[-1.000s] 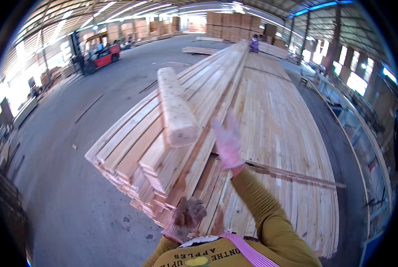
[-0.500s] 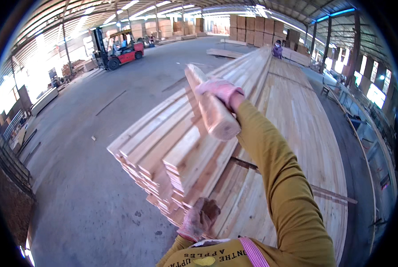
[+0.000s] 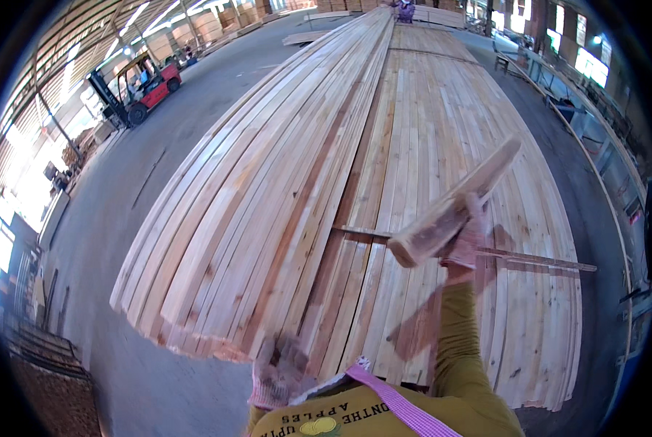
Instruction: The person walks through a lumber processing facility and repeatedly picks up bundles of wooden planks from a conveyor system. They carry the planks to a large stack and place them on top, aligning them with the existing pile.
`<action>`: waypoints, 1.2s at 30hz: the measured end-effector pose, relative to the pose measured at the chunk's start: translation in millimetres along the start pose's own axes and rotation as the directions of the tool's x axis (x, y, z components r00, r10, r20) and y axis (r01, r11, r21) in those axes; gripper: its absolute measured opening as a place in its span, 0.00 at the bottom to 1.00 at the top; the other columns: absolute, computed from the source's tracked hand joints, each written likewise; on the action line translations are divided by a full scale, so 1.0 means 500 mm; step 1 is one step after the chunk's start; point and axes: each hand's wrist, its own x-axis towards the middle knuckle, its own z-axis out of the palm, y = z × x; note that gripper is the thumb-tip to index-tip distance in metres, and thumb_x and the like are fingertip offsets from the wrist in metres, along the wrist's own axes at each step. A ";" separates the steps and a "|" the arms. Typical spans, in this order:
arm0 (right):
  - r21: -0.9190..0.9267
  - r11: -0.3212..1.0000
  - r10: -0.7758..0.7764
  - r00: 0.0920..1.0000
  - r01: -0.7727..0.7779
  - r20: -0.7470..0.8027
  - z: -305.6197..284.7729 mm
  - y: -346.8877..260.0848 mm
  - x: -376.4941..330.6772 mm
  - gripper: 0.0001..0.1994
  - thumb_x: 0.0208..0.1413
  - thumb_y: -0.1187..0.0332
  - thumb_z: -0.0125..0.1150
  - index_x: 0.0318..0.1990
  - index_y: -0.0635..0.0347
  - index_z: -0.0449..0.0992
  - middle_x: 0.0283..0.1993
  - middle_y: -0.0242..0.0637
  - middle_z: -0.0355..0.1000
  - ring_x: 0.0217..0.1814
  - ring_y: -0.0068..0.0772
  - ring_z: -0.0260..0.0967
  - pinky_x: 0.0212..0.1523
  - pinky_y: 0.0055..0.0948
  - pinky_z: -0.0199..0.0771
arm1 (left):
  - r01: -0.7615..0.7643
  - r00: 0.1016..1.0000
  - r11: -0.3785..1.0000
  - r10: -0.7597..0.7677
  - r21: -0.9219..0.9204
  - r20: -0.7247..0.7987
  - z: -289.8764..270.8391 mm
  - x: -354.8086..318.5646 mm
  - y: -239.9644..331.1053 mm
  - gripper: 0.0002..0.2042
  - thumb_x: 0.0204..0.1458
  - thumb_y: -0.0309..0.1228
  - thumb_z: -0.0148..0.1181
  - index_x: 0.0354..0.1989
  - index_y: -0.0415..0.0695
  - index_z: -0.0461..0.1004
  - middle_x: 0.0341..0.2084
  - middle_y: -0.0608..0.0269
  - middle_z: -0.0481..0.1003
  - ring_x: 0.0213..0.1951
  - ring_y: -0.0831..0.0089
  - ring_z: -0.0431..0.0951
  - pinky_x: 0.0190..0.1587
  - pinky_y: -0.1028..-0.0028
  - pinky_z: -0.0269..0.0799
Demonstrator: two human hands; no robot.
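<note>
My right hand (image 3: 468, 237), in a pinkish work glove, grips a short, thick wooden block (image 3: 453, 204) around its middle. The block is held tilted above the layer of long boards (image 3: 413, 146) on the right, and casts a shadow on them. Close to my body, my left hand (image 3: 281, 370) is gloved too and blurred; its fingers look loosely bent and apart, with nothing visible in them. It is nearest the near ends of the raised stack of long boards (image 3: 224, 240) on the left. I cannot tell whether it touches them.
A thin wooden strip (image 3: 537, 259) lies crosswise on the right boards. A person in purple (image 3: 406, 10) is at the far end of the boards. A red forklift (image 3: 140, 91) stands on the concrete floor (image 3: 195, 120) at far left. A long metal frame (image 3: 595, 149) runs along the right.
My right hand has swung the wooden block from over the left stack to over the right boards. My view has shifted down and right. My left hand stays near my body.
</note>
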 end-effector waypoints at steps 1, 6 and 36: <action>0.025 0.997 -0.066 0.992 0.069 -0.110 -0.023 0.069 0.025 0.30 0.55 0.67 0.59 0.65 0.61 0.58 0.55 0.41 0.65 0.51 0.37 0.67 0.54 0.35 0.69 | 0.007 0.999 1.000 -0.007 0.009 -0.032 -0.004 -0.006 0.004 0.14 0.61 0.42 0.53 0.41 0.43 0.74 0.32 0.62 0.76 0.33 0.67 0.75 0.38 0.69 0.74; -0.316 0.941 0.139 0.990 -0.121 0.035 0.047 0.445 -0.055 0.35 0.50 0.70 0.65 0.65 0.61 0.55 0.51 0.39 0.68 0.48 0.30 0.69 0.46 0.30 0.73 | 0.063 0.998 0.997 -0.064 0.043 0.019 -0.024 0.009 0.017 0.15 0.59 0.45 0.53 0.41 0.46 0.75 0.29 0.66 0.77 0.26 0.72 0.74 0.30 0.74 0.72; -0.125 0.960 0.269 0.950 -0.251 0.160 0.098 0.266 -0.046 0.41 0.50 0.73 0.64 0.71 0.62 0.48 0.59 0.42 0.66 0.52 0.31 0.69 0.51 0.26 0.72 | -0.428 0.583 0.054 0.779 0.902 0.231 0.058 0.008 -0.074 0.14 0.59 0.33 0.58 0.46 0.36 0.74 0.37 0.60 0.76 0.37 0.70 0.73 0.43 0.76 0.71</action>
